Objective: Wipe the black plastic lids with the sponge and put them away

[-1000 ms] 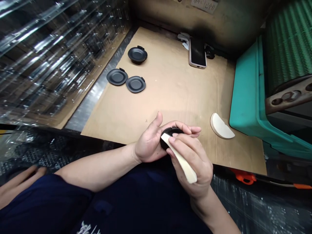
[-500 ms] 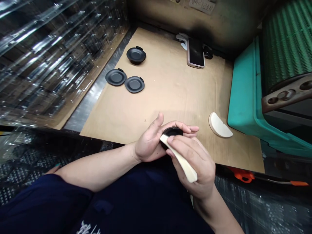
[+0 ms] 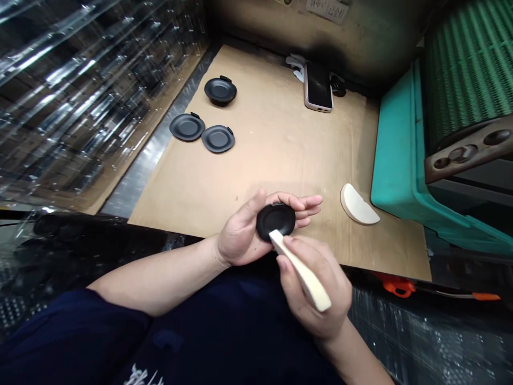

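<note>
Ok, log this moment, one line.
left hand: cradles black dish; right hand: holds cream pad, tip at dish; cardboard: more black dishes, white half-round pad

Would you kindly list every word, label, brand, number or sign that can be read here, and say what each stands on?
None can be read with certainty.
Pale label on the back wall: characters, too small and blurred to quote.
White lettering on the dark blue clothing: cut off, unreadable.
No lettering is visible on the black dish or pale pad in the hands.
</note>
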A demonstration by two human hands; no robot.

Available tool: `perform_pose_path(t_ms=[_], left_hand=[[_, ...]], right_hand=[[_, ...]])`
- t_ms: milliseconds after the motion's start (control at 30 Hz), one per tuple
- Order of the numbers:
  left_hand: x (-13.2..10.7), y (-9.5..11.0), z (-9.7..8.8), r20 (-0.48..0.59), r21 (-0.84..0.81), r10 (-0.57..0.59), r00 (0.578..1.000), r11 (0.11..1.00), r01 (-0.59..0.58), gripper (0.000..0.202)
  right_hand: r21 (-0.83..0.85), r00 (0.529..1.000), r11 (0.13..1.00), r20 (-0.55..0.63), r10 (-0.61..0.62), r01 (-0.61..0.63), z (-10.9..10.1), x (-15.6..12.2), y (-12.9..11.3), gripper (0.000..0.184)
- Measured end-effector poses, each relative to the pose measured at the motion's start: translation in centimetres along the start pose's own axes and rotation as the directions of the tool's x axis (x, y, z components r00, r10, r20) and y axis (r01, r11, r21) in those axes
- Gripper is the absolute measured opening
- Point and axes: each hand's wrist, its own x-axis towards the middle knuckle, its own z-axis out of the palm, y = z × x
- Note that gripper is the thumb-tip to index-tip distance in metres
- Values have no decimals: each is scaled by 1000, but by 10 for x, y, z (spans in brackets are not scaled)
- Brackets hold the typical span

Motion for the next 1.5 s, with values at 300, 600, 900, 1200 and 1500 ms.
perform_pose_path(t_ms=[300, 600, 900, 1200, 1500], left_hand=[[-3, -2, -5, -24, 9, -17, 1000, 1000, 17, 37], [-1, 0, -1, -75, -27, -75, 994, 997, 73, 48], [0, 3, 1, -53, -47, -100, 994, 994, 98, 52], [-2, 2, -4, -20, -55, -161, 987, 986, 159, 61], [-2, 0, -5, -16, -23, -190, 982, 981, 190, 58]], right_hand=[[-198, 995, 977, -60, -86, 72, 2, -2, 13, 43], [-240, 990, 969, -104, -95, 67, -2, 2, 19, 43], [-196, 991, 977, -92, -99, 80, -3, 1, 17, 41], [-154, 993, 981, -18, -119, 114, -10, 4, 23, 45], [-217, 989, 973, 135, -54, 82, -24, 7, 15, 41]])
